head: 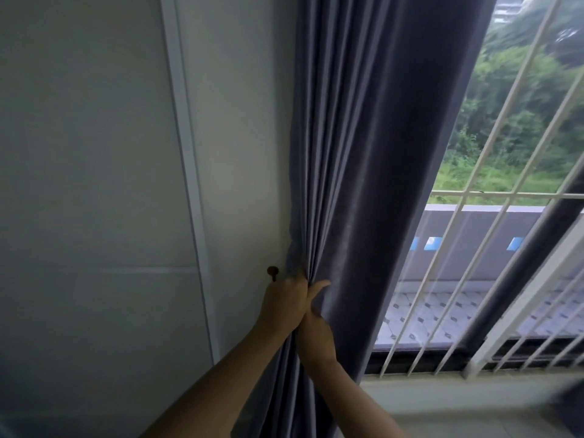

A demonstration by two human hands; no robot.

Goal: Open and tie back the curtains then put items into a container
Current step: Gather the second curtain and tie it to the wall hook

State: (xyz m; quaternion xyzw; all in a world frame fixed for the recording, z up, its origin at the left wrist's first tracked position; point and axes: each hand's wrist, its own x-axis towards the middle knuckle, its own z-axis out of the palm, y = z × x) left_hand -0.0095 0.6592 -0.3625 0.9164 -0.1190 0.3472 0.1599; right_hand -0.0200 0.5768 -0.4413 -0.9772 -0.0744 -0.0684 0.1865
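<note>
This looks like a room in a home or flat: a grey full-length curtain [363,184] hangs beside a pale plain wall [94,153], with a small dark hook [272,272] just left of it. To the curtain's right, a barred window [505,216] overlooks greenery.

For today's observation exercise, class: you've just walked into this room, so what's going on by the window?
A person has gathered the grey curtain into a bunch against the wall. The left hand and right hand both grip it, just beside a small dark wall hook. The barred window is uncovered. No tie-back is visible, so the curtain appears not yet fastened.
</note>
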